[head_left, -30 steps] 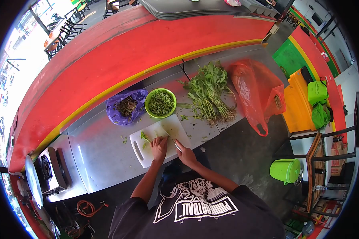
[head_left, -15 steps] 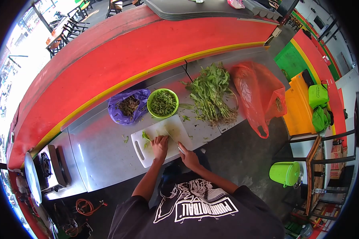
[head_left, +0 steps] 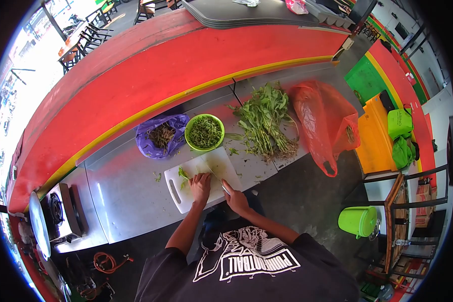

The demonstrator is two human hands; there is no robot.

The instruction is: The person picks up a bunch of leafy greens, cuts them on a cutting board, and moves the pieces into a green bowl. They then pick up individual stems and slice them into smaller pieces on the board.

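On a white cutting board, my left hand is closed over leafy greens, whose leaf tips stick out to its left. My right hand grips a knife by the handle, its thin blade lying across the board beside my left fingertips. Just behind the board stands a green bowl filled with chopped greens. To its left sits a purple plastic bag holding root ends and stems. A large bunch of leafy greens with roots lies to the right of the bowl.
A red plastic bag hangs over the right end of the metal counter. A stove stands at the left end. Behind rises a red partition. A green lidded bucket is on the right.
The view has shifted very slightly. Both hands stay at nearly the same place on the board, with the knife still beside the left fingers.
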